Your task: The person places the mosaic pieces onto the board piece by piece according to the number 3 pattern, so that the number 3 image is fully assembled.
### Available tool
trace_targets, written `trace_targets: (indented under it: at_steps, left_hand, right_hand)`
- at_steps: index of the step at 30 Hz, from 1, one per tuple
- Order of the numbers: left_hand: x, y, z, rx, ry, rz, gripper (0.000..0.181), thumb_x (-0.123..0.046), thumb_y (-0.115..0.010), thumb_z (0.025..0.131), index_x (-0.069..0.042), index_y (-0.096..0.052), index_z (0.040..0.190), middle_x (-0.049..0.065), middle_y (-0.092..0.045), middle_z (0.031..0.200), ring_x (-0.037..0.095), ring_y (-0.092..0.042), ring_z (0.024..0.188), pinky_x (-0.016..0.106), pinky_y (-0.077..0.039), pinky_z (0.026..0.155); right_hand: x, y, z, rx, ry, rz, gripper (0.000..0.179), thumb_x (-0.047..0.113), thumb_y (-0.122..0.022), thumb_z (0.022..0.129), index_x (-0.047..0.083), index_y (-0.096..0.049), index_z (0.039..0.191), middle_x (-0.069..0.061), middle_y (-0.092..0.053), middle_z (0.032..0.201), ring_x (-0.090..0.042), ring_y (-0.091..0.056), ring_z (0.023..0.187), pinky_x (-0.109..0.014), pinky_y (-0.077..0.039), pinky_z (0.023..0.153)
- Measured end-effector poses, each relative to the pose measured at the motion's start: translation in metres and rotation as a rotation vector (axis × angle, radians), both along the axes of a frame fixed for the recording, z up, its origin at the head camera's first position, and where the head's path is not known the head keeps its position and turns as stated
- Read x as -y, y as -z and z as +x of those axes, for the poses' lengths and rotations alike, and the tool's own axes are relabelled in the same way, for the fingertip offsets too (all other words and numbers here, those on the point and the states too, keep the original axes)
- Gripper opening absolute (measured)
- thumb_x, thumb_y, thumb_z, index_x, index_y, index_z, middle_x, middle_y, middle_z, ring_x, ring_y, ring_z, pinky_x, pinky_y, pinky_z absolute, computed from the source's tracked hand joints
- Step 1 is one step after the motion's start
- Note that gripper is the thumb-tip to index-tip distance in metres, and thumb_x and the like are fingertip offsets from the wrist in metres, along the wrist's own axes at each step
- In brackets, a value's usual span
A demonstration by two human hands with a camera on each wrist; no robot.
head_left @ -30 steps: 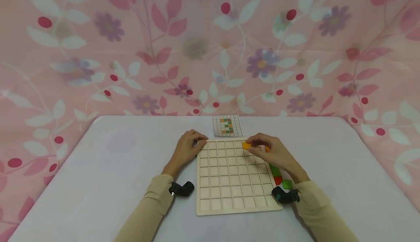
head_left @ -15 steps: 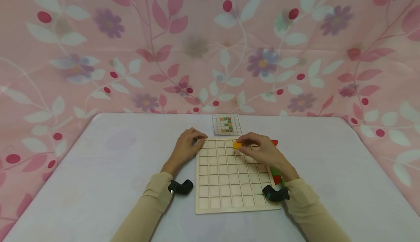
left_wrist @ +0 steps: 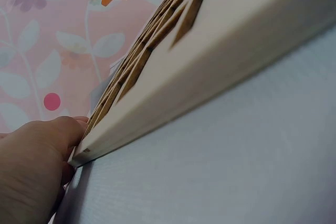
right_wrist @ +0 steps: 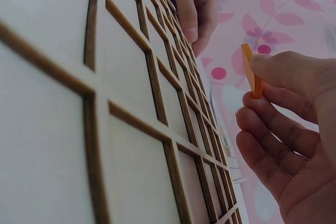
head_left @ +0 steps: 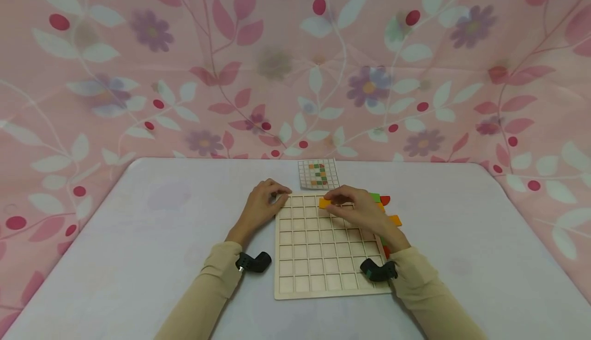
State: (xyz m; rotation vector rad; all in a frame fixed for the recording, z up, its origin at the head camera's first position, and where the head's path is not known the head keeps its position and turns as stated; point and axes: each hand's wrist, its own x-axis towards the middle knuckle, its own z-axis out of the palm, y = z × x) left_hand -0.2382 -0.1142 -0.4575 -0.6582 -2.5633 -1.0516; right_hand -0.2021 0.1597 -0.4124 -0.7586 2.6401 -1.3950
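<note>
A square wooden grid board point(head_left: 300, 252) with rows of shallow square cells lies on the white table. My left hand point(head_left: 263, 205) grips its far left corner, thumb by the side edge and fingers at the far edge. Between thumb and fingertips my right hand point(head_left: 359, 210) pinches a thin orange tile point(head_left: 324, 203) above the far row of cells, near the middle. The right wrist view has this orange tile point(right_wrist: 251, 71) tilted on edge, apart from the board, the other fingers loosely curled below it.
Past the far edge lies a small card point(head_left: 304, 171) printed with a grid of coloured squares. Along the board's right side are loose tiles, among them a green one point(head_left: 375, 197), a red one point(head_left: 385, 200) and an orange one point(head_left: 395, 220). A pink floral cloth point(head_left: 277, 68) hangs behind the table.
My right hand has moved left over the far row with the orange tile, uncovering loose tiles at the right. My left hand stays at the corner.
</note>
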Motion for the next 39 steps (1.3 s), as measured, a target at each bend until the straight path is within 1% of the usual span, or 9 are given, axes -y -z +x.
trace_targets:
  at_steps: [4, 11, 15, 21, 24, 31, 35, 39]
  left_hand:
    - [0.0, -0.001, -0.001, 0.001, 0.001, 0.002, 0.011, -0.017, -0.067, 0.088, -0.015, -0.074, 0.097, 0.001, -0.064, 0.09, 0.014, -0.052, 0.081, 0.031, -0.041, 0.073]
    - [-0.002, -0.001, -0.001, 0.012, 0.009, 0.002, 0.012, -0.016, -0.066, 0.088, -0.015, -0.074, 0.097, 0.001, -0.064, 0.09, 0.015, -0.052, 0.08, 0.031, -0.04, 0.073]
    - [-0.003, -0.001, -0.001, 0.009, 0.005, -0.004, 0.012, -0.017, -0.067, 0.088, -0.016, -0.074, 0.097, 0.0, -0.063, 0.089, 0.014, -0.051, 0.079, 0.03, -0.039, 0.072]
    - [-0.005, -0.003, -0.002, 0.003, 0.008, 0.001, 0.011, -0.017, -0.067, 0.088, -0.015, -0.074, 0.097, 0.0, -0.063, 0.088, 0.014, -0.051, 0.079, 0.03, -0.04, 0.072]
    - [-0.005, -0.002, -0.002, 0.013, 0.006, 0.003, 0.012, -0.017, -0.066, 0.088, -0.015, -0.074, 0.097, 0.0, -0.063, 0.089, 0.014, -0.051, 0.079, 0.03, -0.04, 0.073]
    - [-0.003, 0.0, -0.002, 0.029, -0.008, -0.009, 0.011, -0.018, -0.066, 0.089, -0.016, -0.074, 0.097, 0.0, -0.063, 0.09, 0.014, -0.052, 0.081, 0.03, -0.04, 0.074]
    - [-0.002, 0.001, -0.001, 0.029, -0.01, -0.006, 0.011, -0.018, -0.066, 0.089, -0.016, -0.074, 0.097, 0.0, -0.063, 0.09, 0.014, -0.052, 0.081, 0.03, -0.04, 0.074]
    - [0.0, 0.0, 0.001, 0.026, -0.009, -0.001, 0.011, -0.018, -0.066, 0.088, -0.016, -0.074, 0.097, 0.0, -0.063, 0.09, 0.014, -0.052, 0.08, 0.031, -0.04, 0.073]
  right_hand:
    - [0.004, -0.001, -0.001, 0.003, -0.008, 0.02, 0.028, 0.026, -0.068, 0.088, 0.014, -0.065, 0.113, -0.001, -0.067, 0.11, -0.015, -0.063, 0.097, -0.033, -0.052, 0.087]
    - [0.013, -0.002, -0.004, 0.027, 0.003, 0.047, 0.027, 0.024, -0.07, 0.086, 0.014, -0.066, 0.111, -0.002, -0.067, 0.109, -0.015, -0.064, 0.096, -0.034, -0.051, 0.087]
    - [0.016, 0.0, -0.007, -0.008, -0.007, 0.081, 0.026, 0.023, -0.07, 0.086, 0.013, -0.067, 0.11, -0.002, -0.067, 0.109, -0.015, -0.064, 0.096, -0.033, -0.052, 0.086]
    - [0.02, 0.002, -0.009, -0.063, -0.026, 0.094, 0.025, 0.022, -0.071, 0.085, 0.011, -0.068, 0.108, -0.004, -0.068, 0.105, -0.016, -0.065, 0.093, -0.031, -0.053, 0.084]
    - [0.022, 0.004, -0.009, -0.079, -0.028, 0.101, 0.024, 0.022, -0.071, 0.085, 0.011, -0.068, 0.107, -0.003, -0.068, 0.102, -0.015, -0.065, 0.091, -0.031, -0.053, 0.083]
    - [0.027, 0.008, -0.009, -0.135, -0.076, 0.14, 0.023, 0.026, -0.069, 0.087, 0.014, -0.068, 0.107, 0.003, -0.067, 0.103, -0.012, -0.064, 0.094, -0.031, -0.051, 0.086]
    - [0.028, 0.012, -0.009, -0.169, -0.062, 0.168, 0.022, 0.026, -0.07, 0.086, 0.015, -0.068, 0.106, 0.004, -0.065, 0.102, -0.01, -0.063, 0.094, -0.031, -0.05, 0.086]
    - [0.03, 0.015, -0.008, -0.16, -0.044, 0.17, 0.022, 0.025, -0.07, 0.086, 0.016, -0.069, 0.105, 0.004, -0.063, 0.102, -0.009, -0.061, 0.095, -0.032, -0.05, 0.087]
